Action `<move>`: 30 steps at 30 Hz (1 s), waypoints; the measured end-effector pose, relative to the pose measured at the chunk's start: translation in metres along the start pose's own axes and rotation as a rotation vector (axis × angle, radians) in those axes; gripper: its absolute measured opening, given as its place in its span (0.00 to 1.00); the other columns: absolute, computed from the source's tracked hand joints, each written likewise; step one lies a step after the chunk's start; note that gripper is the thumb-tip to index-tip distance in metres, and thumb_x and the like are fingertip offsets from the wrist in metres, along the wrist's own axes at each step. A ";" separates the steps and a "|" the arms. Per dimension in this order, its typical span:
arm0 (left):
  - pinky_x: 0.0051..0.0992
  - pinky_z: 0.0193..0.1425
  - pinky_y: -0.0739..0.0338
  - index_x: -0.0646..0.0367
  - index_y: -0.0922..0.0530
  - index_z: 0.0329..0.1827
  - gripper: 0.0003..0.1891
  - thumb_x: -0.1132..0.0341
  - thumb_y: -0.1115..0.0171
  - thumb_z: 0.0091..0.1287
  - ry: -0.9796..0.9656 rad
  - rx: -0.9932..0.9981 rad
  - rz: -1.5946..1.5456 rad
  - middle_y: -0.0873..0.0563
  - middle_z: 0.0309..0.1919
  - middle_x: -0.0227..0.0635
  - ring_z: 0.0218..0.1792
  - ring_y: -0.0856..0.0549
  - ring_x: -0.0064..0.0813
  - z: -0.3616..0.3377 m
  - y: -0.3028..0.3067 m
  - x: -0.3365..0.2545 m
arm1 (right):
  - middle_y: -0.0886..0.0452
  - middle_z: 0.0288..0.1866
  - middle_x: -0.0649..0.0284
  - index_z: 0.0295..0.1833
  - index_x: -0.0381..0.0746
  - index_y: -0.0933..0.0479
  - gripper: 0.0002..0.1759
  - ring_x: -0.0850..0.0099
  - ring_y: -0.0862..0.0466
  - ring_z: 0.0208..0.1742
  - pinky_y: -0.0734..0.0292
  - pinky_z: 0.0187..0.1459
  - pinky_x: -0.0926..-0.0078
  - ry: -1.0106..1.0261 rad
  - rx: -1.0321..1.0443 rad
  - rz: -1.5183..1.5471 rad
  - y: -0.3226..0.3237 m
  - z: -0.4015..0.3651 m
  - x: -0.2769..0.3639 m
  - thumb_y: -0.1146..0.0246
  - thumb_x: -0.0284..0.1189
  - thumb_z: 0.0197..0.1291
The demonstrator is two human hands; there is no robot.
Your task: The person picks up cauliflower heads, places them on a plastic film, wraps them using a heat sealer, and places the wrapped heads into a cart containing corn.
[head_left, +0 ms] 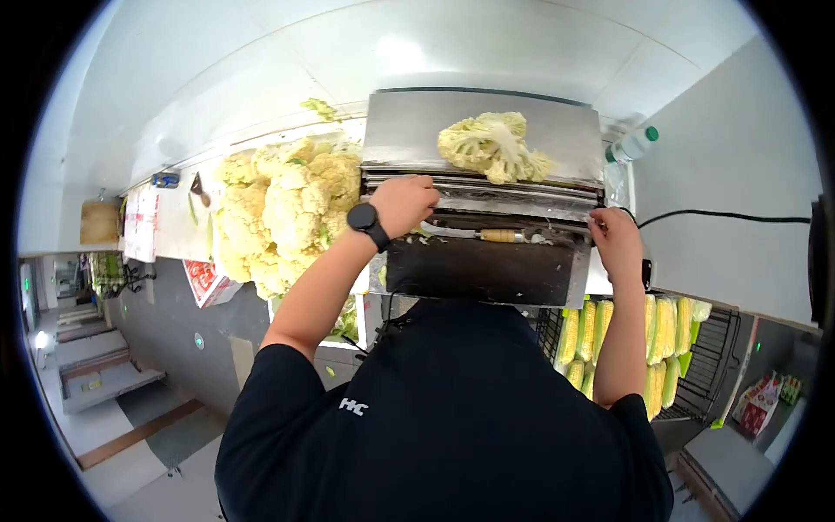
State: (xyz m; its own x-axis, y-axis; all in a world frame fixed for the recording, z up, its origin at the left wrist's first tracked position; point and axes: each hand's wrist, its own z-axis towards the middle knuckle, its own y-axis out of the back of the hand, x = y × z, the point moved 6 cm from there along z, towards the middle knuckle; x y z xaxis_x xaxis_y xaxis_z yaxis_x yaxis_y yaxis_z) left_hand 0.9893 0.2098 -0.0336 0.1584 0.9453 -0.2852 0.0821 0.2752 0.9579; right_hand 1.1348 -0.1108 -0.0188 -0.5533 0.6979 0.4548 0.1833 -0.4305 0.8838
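Note:
A cut piece of cauliflower lies on the metal top of a film wrapping machine. My left hand, with a black watch on its wrist, is closed at the left part of the machine's rollers. My right hand pinches at the right end. Between them runs a shiny, wrinkled strip of clear plastic film, its edge hard to make out. Just below, a curved knife with a wooden handle rests above the dark front plate.
Heaped cauliflower heads stand left of the machine. A bottle with a green cap is at the back right. Wrapped corn cobs fill a black wire basket at lower right. A black cable crosses on the right.

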 end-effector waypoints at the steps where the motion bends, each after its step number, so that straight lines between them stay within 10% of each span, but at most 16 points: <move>1: 0.40 0.41 0.22 0.54 0.21 0.33 0.04 0.67 0.35 0.58 -0.012 -0.017 -0.016 0.21 0.35 0.34 0.40 0.17 0.41 0.000 -0.003 0.003 | 0.19 0.37 0.57 0.42 0.37 0.20 0.08 0.57 0.18 0.40 0.23 0.43 0.62 -0.022 0.002 0.020 0.002 -0.001 -0.002 0.35 0.26 0.57; 30: 0.38 0.44 0.21 0.54 0.19 0.37 0.04 0.70 0.37 0.59 0.054 0.029 0.018 0.19 0.40 0.33 0.43 0.17 0.40 -0.015 0.003 0.033 | 0.23 0.36 0.51 0.36 0.34 0.26 0.05 0.51 0.20 0.43 0.24 0.45 0.56 0.258 0.159 -0.168 -0.075 0.030 0.045 0.41 0.26 0.60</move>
State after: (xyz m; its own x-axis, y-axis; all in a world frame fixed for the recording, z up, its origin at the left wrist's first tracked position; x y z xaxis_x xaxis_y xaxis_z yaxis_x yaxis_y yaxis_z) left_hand 0.9799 0.2449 -0.0394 0.1073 0.9584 -0.2645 0.1088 0.2531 0.9613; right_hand 1.1206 -0.0301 -0.0615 -0.7703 0.5748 0.2760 0.1850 -0.2128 0.9594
